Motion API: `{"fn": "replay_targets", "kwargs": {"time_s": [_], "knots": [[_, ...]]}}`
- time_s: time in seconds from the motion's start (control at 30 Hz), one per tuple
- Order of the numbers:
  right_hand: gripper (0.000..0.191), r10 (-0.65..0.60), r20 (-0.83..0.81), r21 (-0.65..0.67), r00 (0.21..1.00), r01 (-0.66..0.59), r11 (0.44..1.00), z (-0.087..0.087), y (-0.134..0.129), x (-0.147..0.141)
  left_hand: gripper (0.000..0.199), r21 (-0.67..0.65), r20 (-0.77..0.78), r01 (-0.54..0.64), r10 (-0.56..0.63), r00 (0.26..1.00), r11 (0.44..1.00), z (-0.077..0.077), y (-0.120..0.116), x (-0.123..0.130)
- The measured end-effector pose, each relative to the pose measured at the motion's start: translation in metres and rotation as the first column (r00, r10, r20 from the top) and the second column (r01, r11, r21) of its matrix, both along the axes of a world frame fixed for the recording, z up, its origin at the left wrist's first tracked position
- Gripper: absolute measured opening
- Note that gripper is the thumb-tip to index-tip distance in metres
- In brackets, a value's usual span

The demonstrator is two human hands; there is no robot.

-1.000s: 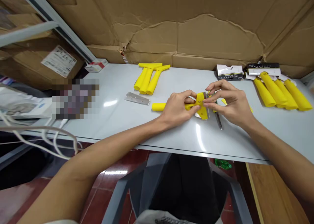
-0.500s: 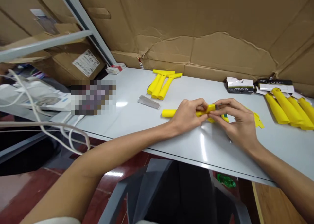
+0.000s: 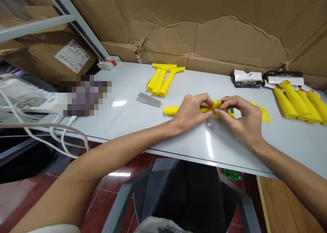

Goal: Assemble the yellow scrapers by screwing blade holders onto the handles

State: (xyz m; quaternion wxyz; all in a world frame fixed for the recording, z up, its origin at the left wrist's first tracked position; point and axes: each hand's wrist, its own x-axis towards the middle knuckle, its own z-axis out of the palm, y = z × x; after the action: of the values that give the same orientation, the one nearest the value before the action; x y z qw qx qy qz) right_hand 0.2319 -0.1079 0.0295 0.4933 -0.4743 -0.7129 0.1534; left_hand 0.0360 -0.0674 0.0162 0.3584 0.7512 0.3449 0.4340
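- Grip of the left hand (image 3: 190, 112): closed round the middle of a yellow scraper (image 3: 171, 110), thumb and forefinger reaching along to its head.
- Grip of the right hand (image 3: 245, 119): thumb and fingertips drawn almost together, pinching the scraper's head from the right; the palm is arched and clear of the handle.
- Scraper: its long axis runs from side to side, roughly along the front edge of the surface (image 3: 120, 120). The round handle end points left, the head right, between the two sets of fingertips, near the middle of the surface. The head is seen nearly edge-on, and fingers cover much of it.
- Tool (image 3: 232, 112), green and yellow: just beside the right hand's fingers, which hide most of it.
- Pieces (image 3: 264, 113), yellow and flat: just right of the right hand, partly behind it.
- Strips (image 3: 149, 99), metal: flat on the surface, beyond the handle end and to its left.
- Three scrapers (image 3: 166, 81): lying close together behind the strips, heads away from the person, handle ends toward them.
- Box (image 3: 247, 79), black and white: at the back, right of centre, with a second box (image 3: 284, 79) beside it.
- Four handles (image 3: 297, 102), yellow: lying in front of the second box, well apart from the held scraper.
- Cardboard (image 3: 204, 42): rises along the back of the surface.
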Motion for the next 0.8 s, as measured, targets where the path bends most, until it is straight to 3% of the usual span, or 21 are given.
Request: {"fn": "replay_targets", "kwargs": {"time_s": [0.13, 0.33, 0.43, 0.6, 0.8], "knots": [[0.036, 0.038, -0.116, -0.124, 0.993, -0.052, 0.991, 0.0, 0.005, 0.001, 0.024, 0.005, 0.003, 0.01, -0.01, 1.0, 1.0, 0.002, 0.0, -0.002], [0.022, 0.06, 0.009, -0.139, 0.998, -0.058, 0.989, 0.006, 0.01, 0.011, 0.038, 0.04, -0.025, 0.032, -0.031, 0.999, 0.999, 0.001, 0.002, 0.001], [0.013, 0.091, 0.069, -0.129, 0.993, -0.082, 0.988, 0.007, 0.011, 0.015, 0.028, 0.085, -0.061, 0.039, -0.034, 0.998, 0.996, -0.001, 0.001, 0.0], [0.012, 0.117, -0.002, -0.173, 0.993, -0.115, 0.978, 0.006, 0.015, 0.017, 0.01, 0.167, -0.152, 0.096, -0.071, 0.986, 0.981, 0.001, 0.005, -0.006], [0.011, 0.15, 0.059, -0.167, 0.987, -0.138, 0.976, 0.014, 0.016, 0.021, 0.026, 0.096, -0.196, 0.137, -0.116, 0.974, 0.986, 0.001, 0.011, -0.007]]}}
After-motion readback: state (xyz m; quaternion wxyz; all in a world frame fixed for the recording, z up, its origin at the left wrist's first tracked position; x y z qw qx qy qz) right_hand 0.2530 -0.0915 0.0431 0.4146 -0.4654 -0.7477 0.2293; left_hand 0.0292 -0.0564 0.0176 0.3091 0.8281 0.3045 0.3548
